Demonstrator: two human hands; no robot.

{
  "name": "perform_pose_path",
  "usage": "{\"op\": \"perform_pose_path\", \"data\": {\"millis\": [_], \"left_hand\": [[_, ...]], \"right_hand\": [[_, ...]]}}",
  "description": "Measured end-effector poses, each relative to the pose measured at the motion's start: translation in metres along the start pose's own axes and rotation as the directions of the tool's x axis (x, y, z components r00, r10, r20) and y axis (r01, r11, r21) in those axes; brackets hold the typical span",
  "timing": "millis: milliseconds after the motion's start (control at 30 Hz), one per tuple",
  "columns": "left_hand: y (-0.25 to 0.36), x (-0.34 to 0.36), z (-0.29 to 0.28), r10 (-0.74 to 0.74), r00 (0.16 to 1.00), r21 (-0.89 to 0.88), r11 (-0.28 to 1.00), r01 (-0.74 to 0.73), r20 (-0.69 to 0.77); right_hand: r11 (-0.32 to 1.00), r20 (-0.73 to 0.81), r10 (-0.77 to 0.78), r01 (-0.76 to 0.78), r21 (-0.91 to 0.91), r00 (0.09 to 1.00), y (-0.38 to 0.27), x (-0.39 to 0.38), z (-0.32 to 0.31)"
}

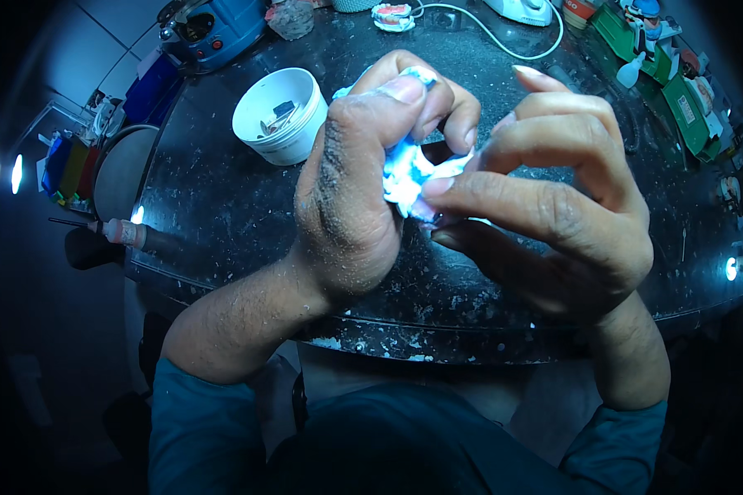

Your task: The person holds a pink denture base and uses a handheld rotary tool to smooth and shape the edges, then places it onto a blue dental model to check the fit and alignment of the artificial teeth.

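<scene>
Over the near part of the dark table, both hands are raised and close together around a small, uneven white-and-blue lump [404,177]. Glare washes out its detail, so its exact kind cannot be told. My left hand [351,165] is dusted with powder and curls around the lump, thumb on top. Between fingers and thumb, my right hand [574,194] pinches the lump's right side, with its other fingers bent above. Whether a small tool sits in that pinch is hidden. A white tub [282,153] with small metal pieces inside stands just beyond my left hand.
At the back left is a blue machine [223,37] with red buttons. A pink-and-white dental model [394,16] and a white device [522,10] with a looping cable are at the back. Green trays [692,115] line the right. A small bottle [124,233] lies by the left edge.
</scene>
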State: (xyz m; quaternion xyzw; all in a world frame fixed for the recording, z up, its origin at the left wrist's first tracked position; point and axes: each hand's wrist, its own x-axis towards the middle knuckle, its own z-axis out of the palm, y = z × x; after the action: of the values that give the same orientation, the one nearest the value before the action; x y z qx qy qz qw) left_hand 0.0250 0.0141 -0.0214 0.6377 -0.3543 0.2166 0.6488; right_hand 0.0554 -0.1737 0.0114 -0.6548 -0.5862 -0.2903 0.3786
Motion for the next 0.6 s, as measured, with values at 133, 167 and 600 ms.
{"op": "perform_pose_path", "data": {"millis": [133,167,600], "left_hand": [[0.014,-0.001,0.008,0.073,0.995,0.426,0.904,-0.036,-0.070],[0.017,0.002,0.008,0.088,0.993,0.480,0.876,-0.040,-0.076],[0.017,0.006,0.018,-0.281,0.946,-0.090,0.959,0.269,-0.161]], "right_hand": [[0.999,0.030,0.037,-0.037,-0.023,0.999,-0.003,0.000,-0.003],[0.998,0.039,0.048,-0.047,-0.034,0.998,-0.004,0.001,-0.004],[0.999,-0.071,-0.005,0.002,-0.035,0.997,0.006,-0.017,0.021]]}}
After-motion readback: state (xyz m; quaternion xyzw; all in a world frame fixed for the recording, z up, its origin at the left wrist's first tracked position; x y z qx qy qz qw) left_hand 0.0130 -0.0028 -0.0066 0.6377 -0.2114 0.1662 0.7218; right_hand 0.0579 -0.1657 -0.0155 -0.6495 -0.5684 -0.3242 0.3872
